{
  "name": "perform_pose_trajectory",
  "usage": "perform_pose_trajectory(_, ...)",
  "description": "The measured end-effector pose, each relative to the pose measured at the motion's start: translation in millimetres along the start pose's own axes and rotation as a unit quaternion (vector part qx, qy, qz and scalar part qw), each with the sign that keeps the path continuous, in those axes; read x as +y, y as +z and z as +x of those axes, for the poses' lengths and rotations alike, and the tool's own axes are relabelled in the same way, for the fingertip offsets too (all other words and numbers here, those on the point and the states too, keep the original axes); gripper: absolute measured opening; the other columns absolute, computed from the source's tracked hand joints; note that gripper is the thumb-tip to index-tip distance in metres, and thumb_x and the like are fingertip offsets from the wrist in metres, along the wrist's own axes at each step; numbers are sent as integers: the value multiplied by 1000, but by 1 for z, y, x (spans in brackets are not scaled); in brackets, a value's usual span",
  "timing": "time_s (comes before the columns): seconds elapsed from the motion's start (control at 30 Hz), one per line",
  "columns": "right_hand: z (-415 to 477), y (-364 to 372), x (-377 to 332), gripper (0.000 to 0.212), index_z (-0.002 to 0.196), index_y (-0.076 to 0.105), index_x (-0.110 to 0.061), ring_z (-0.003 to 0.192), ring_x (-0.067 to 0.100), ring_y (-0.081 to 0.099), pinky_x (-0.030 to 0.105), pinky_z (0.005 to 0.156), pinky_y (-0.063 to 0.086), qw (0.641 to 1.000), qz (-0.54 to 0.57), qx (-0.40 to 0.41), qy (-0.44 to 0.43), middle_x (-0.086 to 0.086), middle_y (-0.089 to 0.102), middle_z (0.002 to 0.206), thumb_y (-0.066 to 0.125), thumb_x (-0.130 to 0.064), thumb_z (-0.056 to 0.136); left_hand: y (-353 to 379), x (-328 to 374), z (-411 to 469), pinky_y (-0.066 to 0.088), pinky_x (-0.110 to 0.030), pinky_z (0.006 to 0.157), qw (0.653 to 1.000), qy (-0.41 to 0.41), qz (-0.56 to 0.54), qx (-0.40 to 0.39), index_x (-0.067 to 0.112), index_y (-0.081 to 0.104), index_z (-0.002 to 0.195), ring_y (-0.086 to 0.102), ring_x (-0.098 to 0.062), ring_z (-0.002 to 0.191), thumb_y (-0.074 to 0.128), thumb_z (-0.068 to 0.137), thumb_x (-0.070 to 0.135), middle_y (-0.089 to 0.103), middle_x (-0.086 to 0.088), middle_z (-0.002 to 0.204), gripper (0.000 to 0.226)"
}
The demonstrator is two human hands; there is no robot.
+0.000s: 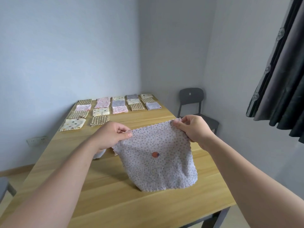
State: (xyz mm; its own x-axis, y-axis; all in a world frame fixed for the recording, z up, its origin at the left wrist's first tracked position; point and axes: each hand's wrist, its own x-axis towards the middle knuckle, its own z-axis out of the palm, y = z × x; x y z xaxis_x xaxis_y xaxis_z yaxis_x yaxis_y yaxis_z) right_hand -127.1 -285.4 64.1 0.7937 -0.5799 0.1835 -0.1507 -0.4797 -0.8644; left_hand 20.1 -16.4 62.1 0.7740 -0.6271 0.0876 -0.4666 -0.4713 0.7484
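Note:
A pale lilac cloth (156, 157) with small dots and one orange spot near its middle hangs spread out above the wooden table (115, 199). My left hand (110, 135) pinches its upper left corner. My right hand (192, 129) pinches the upper right corner. The cloth's zigzag lower edge touches the tabletop. Another bit of pale fabric (99, 154) shows under my left wrist, mostly hidden.
Several folded patterned cloths (108, 109) lie in rows at the table's far end, by the wall. A dark chair (194, 104) stands in the corner beyond the table's right side. Dark curtains (279, 71) hang at the right. A grey seat (4, 186) peeks in at the left edge.

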Motion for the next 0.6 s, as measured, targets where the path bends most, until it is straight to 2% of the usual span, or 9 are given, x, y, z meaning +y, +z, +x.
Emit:
perform_pose_trajectory(0.1,7,5,4,44,71,61,-11,43,11,40,26,45,33,1000,12,13,2,0,57,59,77,-49,84,-5,-10,1,54,-30,86,999,-13,32,21,29,79,84,69,-3,91,75,87,44,76,17,88,17)
perform_pose_trajectory(0.2,11,12,3,40,82,68,-7,47,16,39,27,46,31,1000,25,18,-1,12,70,75,74,-45,89,-4,-23,-2,52,-29,88,998,-18,10,61,26,78,91,67,-4,97,76,89,37,76,13,97,11)
perform_pose_trajectory(0.23,12,16,2,37,85,69,-8,49,20,43,28,46,33,999,29,18,-3,15,73,81,72,-44,91,-3,-27,-2,52,-28,86,997,-19,-8,80,25,77,96,66,-4,94,75,90,32,74,11,102,9)
perform_pose_trajectory(0.33,10,22,-5,31,91,66,-7,56,27,68,33,49,51,997,66,28,-25,16,75,85,66,-37,97,-3,-28,-9,55,-23,61,982,-17,-109,152,26,71,99,64,-10,61,71,95,19,70,3,103,9)
perform_pose_trajectory(0.4,5,27,-8,29,92,64,-2,68,23,76,37,63,61,991,125,17,-44,14,76,85,64,-31,99,-4,-27,-14,60,-28,71,966,-8,-183,183,26,70,98,71,-18,65,68,96,12,69,3,102,14)
perform_pose_trajectory(0.5,-6,31,1,30,93,64,2,83,24,77,37,80,61,981,183,4,-71,11,77,88,65,-27,99,-6,-33,-24,59,-38,88,960,17,-215,179,17,73,102,76,-29,87,68,94,6,72,-4,100,14)
perform_pose_trajectory(0.57,-17,34,17,29,91,65,6,86,28,76,37,82,61,975,210,-17,-68,16,76,88,68,-22,97,-7,-49,-34,57,-43,88,965,20,-216,145,16,76,99,74,-37,89,70,92,4,76,-6,94,15)
perform_pose_trajectory(0.6,-24,36,29,28,90,66,8,87,31,76,39,83,61,975,214,-37,-56,19,75,89,68,-19,96,-5,-59,-42,58,-38,86,969,10,-216,120,17,77,95,74,-36,88,72,90,2,76,-7,91,17)
